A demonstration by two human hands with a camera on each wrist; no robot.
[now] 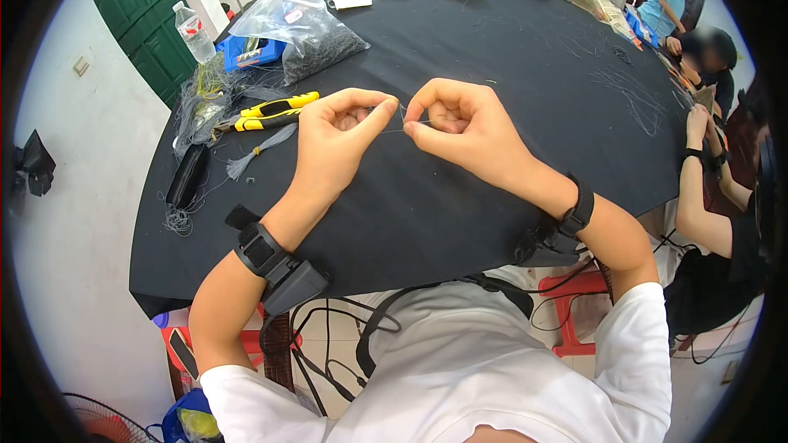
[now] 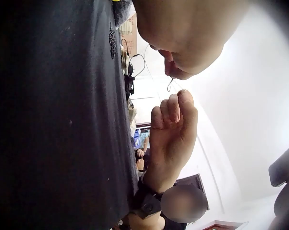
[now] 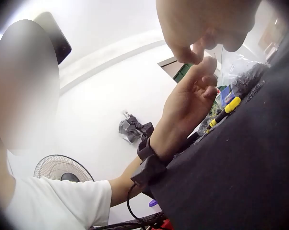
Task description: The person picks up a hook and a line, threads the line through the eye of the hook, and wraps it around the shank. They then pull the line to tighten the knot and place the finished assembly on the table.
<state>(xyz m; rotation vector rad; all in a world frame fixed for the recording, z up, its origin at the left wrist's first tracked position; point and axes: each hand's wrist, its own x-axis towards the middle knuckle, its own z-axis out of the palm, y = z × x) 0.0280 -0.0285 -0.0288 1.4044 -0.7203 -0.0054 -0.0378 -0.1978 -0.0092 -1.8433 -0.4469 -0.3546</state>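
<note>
A thin thread [image 1: 394, 130] runs between the two hands above the black table. The left hand [image 1: 341, 135] pinches it between thumb and index finger, the other fingers curled in. Facing it, the right hand [image 1: 468, 131] pinches the thread with thumb and index finger, its fingertips a short way from the left ones. In the left wrist view a small dark loop [image 2: 170, 85] of thread shows between the fingertips of the left hand [image 2: 187, 38] and the right hand [image 2: 173, 127]. The right wrist view shows both hands' fingertips close together; the thread there is hard to make out.
Yellow-black pliers [image 1: 267, 112], a tied thread bundle [image 1: 261, 152] and a black pouch [image 1: 189, 176] lie left on the table [image 1: 492, 221]. Behind are a clear bag [image 1: 316, 37], a blue box [image 1: 250, 53] and a bottle [image 1: 194, 33]. Loose threads [image 1: 632, 98] lie right, near other people.
</note>
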